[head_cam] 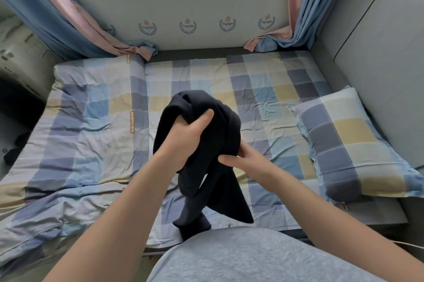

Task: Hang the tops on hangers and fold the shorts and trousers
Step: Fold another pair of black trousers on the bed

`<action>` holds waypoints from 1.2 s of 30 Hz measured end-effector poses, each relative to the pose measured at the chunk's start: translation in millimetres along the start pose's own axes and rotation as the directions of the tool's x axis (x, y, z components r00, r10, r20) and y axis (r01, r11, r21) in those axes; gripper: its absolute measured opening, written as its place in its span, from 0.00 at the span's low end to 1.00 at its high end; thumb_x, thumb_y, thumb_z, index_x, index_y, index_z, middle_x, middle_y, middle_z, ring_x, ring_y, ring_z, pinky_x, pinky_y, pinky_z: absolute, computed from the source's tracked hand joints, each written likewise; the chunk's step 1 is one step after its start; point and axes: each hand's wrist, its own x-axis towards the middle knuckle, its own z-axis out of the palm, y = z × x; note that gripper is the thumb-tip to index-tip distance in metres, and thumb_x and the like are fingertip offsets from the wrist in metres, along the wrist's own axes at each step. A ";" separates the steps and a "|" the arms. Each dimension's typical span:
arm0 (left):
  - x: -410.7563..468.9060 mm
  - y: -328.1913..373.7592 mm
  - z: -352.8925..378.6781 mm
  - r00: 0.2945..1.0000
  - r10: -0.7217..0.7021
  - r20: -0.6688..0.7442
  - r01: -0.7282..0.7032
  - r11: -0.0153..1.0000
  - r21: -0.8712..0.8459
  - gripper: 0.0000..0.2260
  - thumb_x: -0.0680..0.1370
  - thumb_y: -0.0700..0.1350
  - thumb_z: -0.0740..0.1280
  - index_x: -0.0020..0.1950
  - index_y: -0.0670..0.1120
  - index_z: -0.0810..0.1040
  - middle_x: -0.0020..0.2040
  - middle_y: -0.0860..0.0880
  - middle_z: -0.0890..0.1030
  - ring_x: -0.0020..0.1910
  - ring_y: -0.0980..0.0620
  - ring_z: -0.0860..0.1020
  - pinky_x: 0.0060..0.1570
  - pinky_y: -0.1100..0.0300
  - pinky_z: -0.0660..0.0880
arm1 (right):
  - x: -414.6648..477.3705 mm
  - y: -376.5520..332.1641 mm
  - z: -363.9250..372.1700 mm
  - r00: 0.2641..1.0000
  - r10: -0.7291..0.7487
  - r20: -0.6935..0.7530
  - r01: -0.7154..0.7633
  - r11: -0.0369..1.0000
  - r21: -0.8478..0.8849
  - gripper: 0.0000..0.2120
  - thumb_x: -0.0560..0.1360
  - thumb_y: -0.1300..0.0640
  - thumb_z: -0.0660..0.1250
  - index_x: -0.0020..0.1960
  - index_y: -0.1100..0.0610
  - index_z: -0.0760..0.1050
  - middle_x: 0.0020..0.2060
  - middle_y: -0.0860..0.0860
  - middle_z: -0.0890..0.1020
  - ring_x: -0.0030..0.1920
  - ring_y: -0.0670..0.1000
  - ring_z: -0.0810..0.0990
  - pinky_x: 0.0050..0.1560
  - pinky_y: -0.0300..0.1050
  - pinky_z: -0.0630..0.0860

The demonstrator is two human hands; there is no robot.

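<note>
quilt (pixel 87 121): folded, checked, lay on the left half of the bed (pixel 263 89). Nothing touched it.
left hand (pixel 190 135): fingers were clenched into a bunch of the dark garment (pixel 226 135), thumb over the fabric. It carried most of the weight.
garment position: held in the air over the middle of the bed, between the two hands. It was wadded and twisted, and I couldn't tell top from trousers.
step (my read): untangling and identifying it before hanging or folding.
doing it well: find a hem, waistband or collar first. Keep one hand anchored there and run the other along the edge to undo the twist. Then shake it out and lay it flat on the open sheet. Don't pull against the knot, that only tightens it.
axis: long axis ran far to near. The bunched end was up and away, and two loose strips hung down toward the person's torso. Legs or sleeves, unclear. Whether the lowest tip touched the bed, couldn't tell.
right hand (pixel 245 162): fingers pinched a fold on the garment's lower right side, below the left hand.
pillow (pixel 344 144): checked, at the right edge of the bed, well clear of the garment.
</note>
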 end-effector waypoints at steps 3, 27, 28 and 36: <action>-2.1 12.9 5.0 0.997 0.017 0.069 -0.014 0.999 -0.048 0.11 0.79 0.54 0.68 0.60 0.52 0.81 0.54 0.51 0.86 0.55 0.52 0.84 0.52 0.53 0.81 | 6.9 6.5 11.7 0.989 -0.023 -0.146 0.009 0.995 -0.099 0.14 0.75 0.50 0.74 0.59 0.44 0.79 0.51 0.41 0.86 0.54 0.42 0.83 0.46 0.32 0.78; -8.6 -73.7 2.1 0.977 -0.203 0.060 0.183 0.951 0.248 0.05 0.80 0.46 0.69 0.53 0.55 0.82 0.47 0.56 0.86 0.50 0.54 0.84 0.47 0.62 0.79 | 8.8 -35.4 -24.0 0.979 -0.009 -0.205 0.106 0.878 0.467 0.15 0.82 0.62 0.61 0.64 0.69 0.76 0.58 0.65 0.82 0.61 0.61 0.82 0.60 0.53 0.80; -7.5 -72.0 0.8 0.980 -0.192 0.043 0.179 0.960 0.214 0.05 0.81 0.45 0.68 0.54 0.53 0.82 0.48 0.54 0.86 0.51 0.52 0.84 0.50 0.58 0.80 | 8.6 -34.9 -26.8 0.984 -0.016 -0.178 0.098 0.882 0.460 0.15 0.82 0.62 0.61 0.64 0.69 0.76 0.59 0.65 0.82 0.61 0.61 0.82 0.61 0.53 0.80; -3.6 -32.0 -2.9 0.980 -0.192 -0.052 0.175 0.955 -0.242 0.07 0.82 0.42 0.64 0.58 0.44 0.80 0.48 0.45 0.87 0.47 0.48 0.86 0.38 0.57 0.81 | 9.3 -20.4 -50.4 0.945 0.186 -0.269 -0.210 0.976 -0.062 0.08 0.80 0.52 0.68 0.54 0.54 0.80 0.52 0.50 0.86 0.61 0.55 0.82 0.56 0.50 0.76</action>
